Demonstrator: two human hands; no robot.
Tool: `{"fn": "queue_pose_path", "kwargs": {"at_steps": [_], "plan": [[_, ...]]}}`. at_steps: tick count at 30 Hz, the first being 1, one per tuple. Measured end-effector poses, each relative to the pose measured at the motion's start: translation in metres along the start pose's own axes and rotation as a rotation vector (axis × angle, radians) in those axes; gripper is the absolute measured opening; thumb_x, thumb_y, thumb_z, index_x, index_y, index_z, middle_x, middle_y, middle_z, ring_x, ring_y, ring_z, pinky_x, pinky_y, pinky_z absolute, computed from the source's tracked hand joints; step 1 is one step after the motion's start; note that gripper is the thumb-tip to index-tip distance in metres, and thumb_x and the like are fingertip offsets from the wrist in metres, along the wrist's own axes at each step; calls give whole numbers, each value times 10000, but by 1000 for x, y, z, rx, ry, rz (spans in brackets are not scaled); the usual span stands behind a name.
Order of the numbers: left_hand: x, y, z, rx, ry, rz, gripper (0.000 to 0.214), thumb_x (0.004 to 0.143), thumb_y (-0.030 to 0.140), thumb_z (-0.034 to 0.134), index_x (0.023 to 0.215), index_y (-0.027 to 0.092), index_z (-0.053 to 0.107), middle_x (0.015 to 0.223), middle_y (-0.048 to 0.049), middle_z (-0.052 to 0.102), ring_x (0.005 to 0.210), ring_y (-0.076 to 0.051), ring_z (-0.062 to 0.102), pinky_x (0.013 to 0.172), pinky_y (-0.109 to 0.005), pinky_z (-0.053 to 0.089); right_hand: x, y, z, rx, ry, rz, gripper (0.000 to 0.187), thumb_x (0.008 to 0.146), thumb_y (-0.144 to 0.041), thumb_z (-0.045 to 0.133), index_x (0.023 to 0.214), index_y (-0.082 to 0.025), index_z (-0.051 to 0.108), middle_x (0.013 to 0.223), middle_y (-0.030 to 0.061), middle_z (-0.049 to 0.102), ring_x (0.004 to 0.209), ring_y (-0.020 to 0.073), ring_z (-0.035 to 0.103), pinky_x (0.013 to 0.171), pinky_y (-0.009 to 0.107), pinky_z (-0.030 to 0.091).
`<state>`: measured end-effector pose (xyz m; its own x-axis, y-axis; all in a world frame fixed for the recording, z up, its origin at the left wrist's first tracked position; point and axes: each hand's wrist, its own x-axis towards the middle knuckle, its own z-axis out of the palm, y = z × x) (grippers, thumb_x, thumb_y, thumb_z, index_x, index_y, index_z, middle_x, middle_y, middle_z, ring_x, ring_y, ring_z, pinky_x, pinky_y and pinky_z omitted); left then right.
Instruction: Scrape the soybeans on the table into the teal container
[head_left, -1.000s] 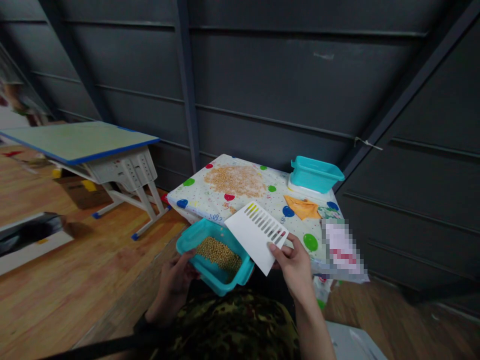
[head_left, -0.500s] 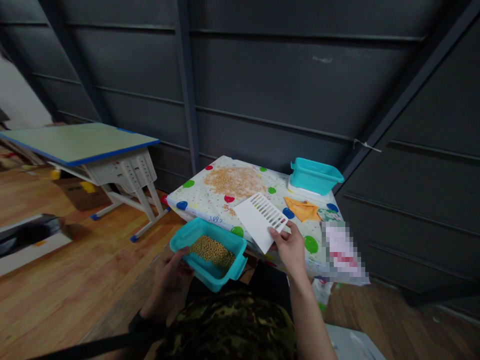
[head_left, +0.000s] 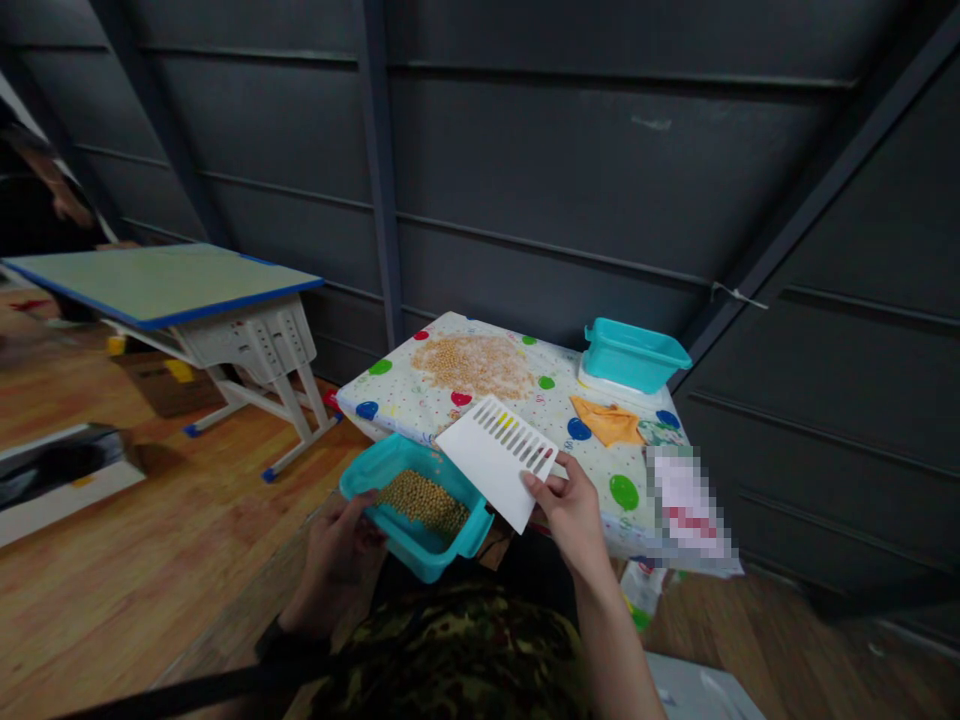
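Observation:
My left hand (head_left: 341, 545) grips the near-left rim of a turquoise plastic bin (head_left: 420, 567), thumb over the edge, and holds it below the table's front edge. Round yellow soybeans (head_left: 424, 500) lie in the bin. In my right hand (head_left: 570, 505) is a flat white slotted sheet (head_left: 491, 470), pinched at its right side. A row of slots runs along its far edge, and its left corner reaches over the bin's far rim. More soybeans (head_left: 450, 357) are spread with pale crumbs on the patterned tablecloth (head_left: 405, 400).
A second turquoise bin (head_left: 634, 355) stands on a white base at the table's back right. An orange cloth (head_left: 611, 422) lies in front of it. To the left is a green-topped desk (head_left: 165, 283); a dark metal wall (head_left: 540, 180) rises behind. Another person's arm (head_left: 56, 185) shows far left.
My right hand has brought the slotted sheet left and toward me, from above the tablecloth to the bin's far rim. The bin has barely moved. Another person has come into view at far left.

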<state>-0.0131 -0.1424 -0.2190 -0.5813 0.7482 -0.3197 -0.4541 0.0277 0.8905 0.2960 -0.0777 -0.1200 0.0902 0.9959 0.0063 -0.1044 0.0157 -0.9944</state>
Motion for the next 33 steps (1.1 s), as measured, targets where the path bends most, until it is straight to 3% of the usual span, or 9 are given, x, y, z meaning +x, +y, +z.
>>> {"fn": "queue_pose_path", "kwargs": {"at_steps": [8, 15, 22, 27, 30, 33], "plan": [[4, 2, -1, -3, 49, 18, 467, 547, 556, 1105, 630, 239, 772, 561, -17, 719, 462, -186, 655, 451, -286, 510, 37, 0, 3, -81, 146, -90, 798, 679, -729, 1087, 1238, -291, 721, 839, 57, 928, 615, 302, 804, 558, 369, 615], [-10, 27, 6, -6, 48, 9, 444, 511, 510, 1079, 629, 246, 742, 579, 5, 722, 483, -167, 661, 484, -271, 542, 68, 2, 15, -207, 76, -116, 724, 731, -654, 1010, 1299, -277, 765, 928, 88, 936, 763, 350, 879, 629, 391, 668], [-22, 47, 15, 18, 58, 5, 419, 462, 501, 1045, 569, 263, 716, 525, 24, 671, 450, -158, 622, 455, -274, 518, 59, -5, 24, -207, -78, -80, 668, 737, -588, 1016, 1279, -283, 772, 950, 96, 956, 813, 364, 909, 672, 397, 691], [-22, 51, 16, 49, 37, -10, 419, 473, 514, 1035, 544, 268, 703, 507, 12, 668, 435, -156, 619, 451, -276, 506, 39, -9, 31, -212, -195, -111, 575, 773, -570, 979, 1240, -289, 796, 883, 73, 947, 742, 332, 873, 646, 360, 623], [-23, 51, 15, 48, 60, -22, 438, 451, 509, 1046, 538, 276, 685, 490, 30, 638, 423, -154, 604, 435, -273, 493, 37, -11, 29, -211, -197, -107, 583, 770, -587, 975, 1243, -295, 799, 843, 47, 926, 712, 313, 843, 626, 344, 590], [-22, 49, 12, 24, 40, -20, 458, 472, 507, 1077, 564, 270, 696, 510, 29, 649, 447, -155, 625, 457, -267, 521, 54, -17, 19, -185, -121, -121, 656, 752, -642, 1005, 1259, -298, 772, 835, 25, 898, 704, 295, 808, 631, 340, 582]]}}
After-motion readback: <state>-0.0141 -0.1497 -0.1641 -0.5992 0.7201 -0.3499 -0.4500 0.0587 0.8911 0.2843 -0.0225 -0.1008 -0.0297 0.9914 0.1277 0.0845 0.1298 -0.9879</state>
